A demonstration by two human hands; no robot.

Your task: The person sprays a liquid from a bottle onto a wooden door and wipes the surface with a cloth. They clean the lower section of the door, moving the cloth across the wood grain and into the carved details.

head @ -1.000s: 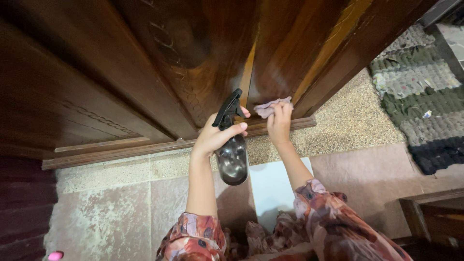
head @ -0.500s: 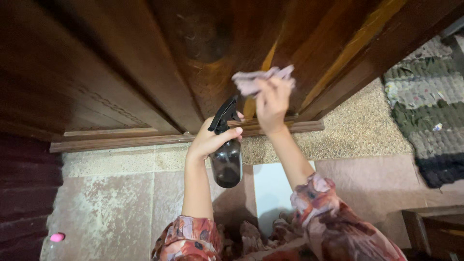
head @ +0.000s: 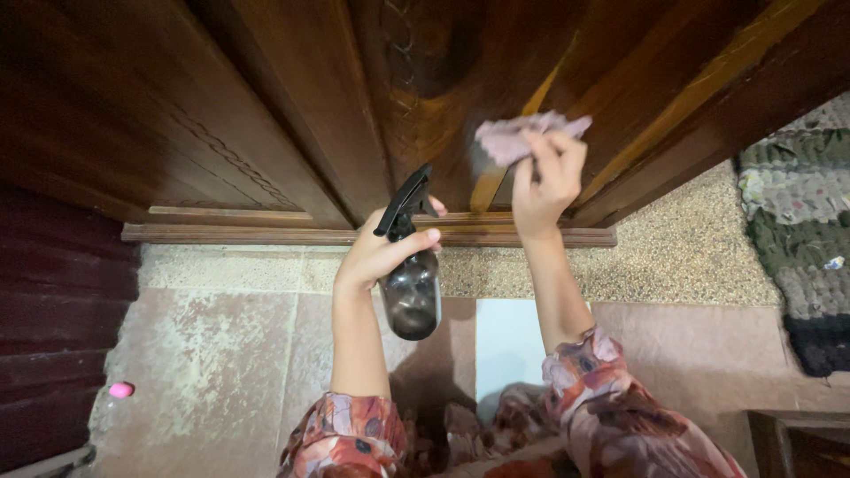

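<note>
Your left hand (head: 376,252) grips a smoky plastic spray bottle (head: 410,288); your right hand (head: 542,188) presses a crumpled mauve cloth (head: 518,137) against the glossy carved wooden door (head: 443,80).

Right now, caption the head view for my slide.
Right hand presses cloth to wooden door; left hand holds spray bottle.

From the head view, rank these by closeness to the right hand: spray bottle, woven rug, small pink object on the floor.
Measured from the right hand, which holds a cloth against the wooden door:
1. Spray bottle, just to its left, held in the left hand.
2. Woven rug, at the frame's right edge.
3. Small pink object, far lower left on the floor.
</note>
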